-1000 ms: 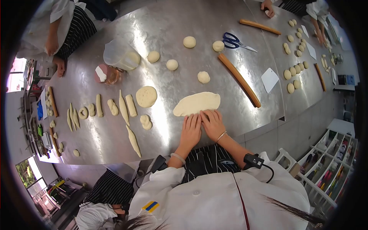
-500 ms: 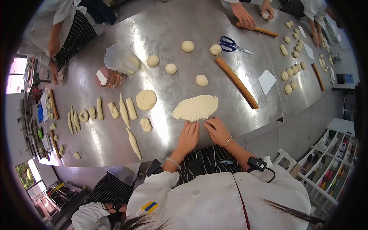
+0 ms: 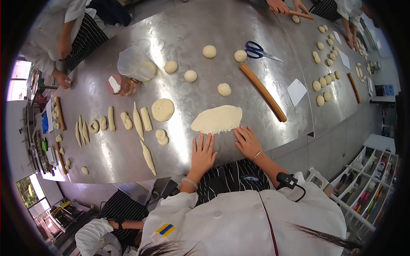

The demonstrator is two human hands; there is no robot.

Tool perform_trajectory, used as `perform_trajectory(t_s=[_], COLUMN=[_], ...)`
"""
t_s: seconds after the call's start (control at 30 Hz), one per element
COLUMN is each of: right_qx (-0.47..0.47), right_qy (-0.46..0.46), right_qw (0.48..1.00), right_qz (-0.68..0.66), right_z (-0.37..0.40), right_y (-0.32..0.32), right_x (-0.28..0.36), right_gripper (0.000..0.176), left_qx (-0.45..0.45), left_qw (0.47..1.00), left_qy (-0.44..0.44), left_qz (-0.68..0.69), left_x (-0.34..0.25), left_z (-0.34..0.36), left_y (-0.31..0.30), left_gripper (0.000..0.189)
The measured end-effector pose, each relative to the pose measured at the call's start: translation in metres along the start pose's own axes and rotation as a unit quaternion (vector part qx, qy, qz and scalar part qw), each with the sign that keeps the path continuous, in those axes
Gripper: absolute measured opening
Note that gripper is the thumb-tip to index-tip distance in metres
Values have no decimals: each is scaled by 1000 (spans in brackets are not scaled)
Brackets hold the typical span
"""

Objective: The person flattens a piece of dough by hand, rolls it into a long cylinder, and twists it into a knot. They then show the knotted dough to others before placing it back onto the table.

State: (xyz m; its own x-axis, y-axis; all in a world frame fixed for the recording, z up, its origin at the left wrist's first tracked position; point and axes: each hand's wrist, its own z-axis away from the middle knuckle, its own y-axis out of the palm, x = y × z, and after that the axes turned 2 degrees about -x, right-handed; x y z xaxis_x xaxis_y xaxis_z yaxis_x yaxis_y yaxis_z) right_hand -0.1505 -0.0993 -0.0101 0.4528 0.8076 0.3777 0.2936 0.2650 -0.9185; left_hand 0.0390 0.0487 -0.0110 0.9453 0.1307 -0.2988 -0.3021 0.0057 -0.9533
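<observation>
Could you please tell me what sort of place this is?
Probably a baking class or a bakery kitchen; I cannot tell which. Dough balls and a wooden rolling pin lie on a metal table, and people in striped aprons are at its edges.

Blue-handled scissors (image 3: 263,53) and a white scraper (image 3: 297,92) are laid on the counter (image 3: 192,25); a translucent jug (image 3: 136,65) is placed beside a jar (image 3: 127,86).

Carrying on a shiny grey metal table (image 3: 183,25) a flat, oval, cream dough sheet (image 3: 217,119) and a brown wooden rolling pin (image 3: 263,93)
</observation>
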Motion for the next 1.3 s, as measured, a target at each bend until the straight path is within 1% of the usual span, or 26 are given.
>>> perform_trajectory(t_s=[0.07,0.13,0.2,0.23,0.3,0.37,0.43,0.53,0.67,0.77,0.83,0.87,0.93,0.97,1.0,1.13,1.23,1.3], right_qx=[-10,0,-12,-23,-11,4,7,25,30,35,24,24,11,12,17,22,30,39], right_qy=[-8,15,-7,-24,-12,0,-18,-13,-12,6,3,4,-41,-39,-41,-43,-52,-63], right_qw=[1000,1000,999,999,999,1000,1000,1000,999,999,999,999,999,999,999,999,998,997], right_qz=[5,-25,-31,-36,-29,-20,2,9,14,0,-27,-28,-29,-29,-27,-4,26,26], right_z=[0,-4,-15,-21,-25,-24,-16,-10,-4,-11,-18,-23,-36,-39,-41,-30,-20,-9], right_y=[-4,-9,-9,-7,2,10,13,13,7,0,-5,-2,6,12,18,27,23,17], right_x=[3,8,17,22,22,20,18,17,21,23,32,35,42,43,43,44,46,45], right_gripper=[51,47,47,47,49,51,55,56,55,53,51,51,52,52,52,53,52,51], left_qx=[5,11,-26,-24,-50,-35,-25,-13,10,9,-4,-37,-53,-70,-75,-72,-66,-37], left_qw=[1000,1000,999,999,998,998,999,999,1000,1000,998,998,997,996,996,996,997,999], left_qy=[11,20,17,16,2,-9,-7,-11,-3,-17,-43,-18,0,17,6,6,26,18], left_qz=[-2,-4,41,39,40,44,38,30,2,5,40,45,51,57,53,48,25,30], left_x=[-1,2,6,8,15,23,26,27,27,26,20,18,13,10,8,8,5,-1], left_z=[9,9,9,6,-10,-17,-13,-4,12,14,13,8,-4,-10,-15,-8,4,8], left_y=[-3,-5,-5,-5,-4,-3,0,0,-11,-18,-19,-16,-9,-4,0,15,14,8], left_gripper=[65,65,64,64,63,64,64,65,64,64,65,64,63,62,62,63,63,63])
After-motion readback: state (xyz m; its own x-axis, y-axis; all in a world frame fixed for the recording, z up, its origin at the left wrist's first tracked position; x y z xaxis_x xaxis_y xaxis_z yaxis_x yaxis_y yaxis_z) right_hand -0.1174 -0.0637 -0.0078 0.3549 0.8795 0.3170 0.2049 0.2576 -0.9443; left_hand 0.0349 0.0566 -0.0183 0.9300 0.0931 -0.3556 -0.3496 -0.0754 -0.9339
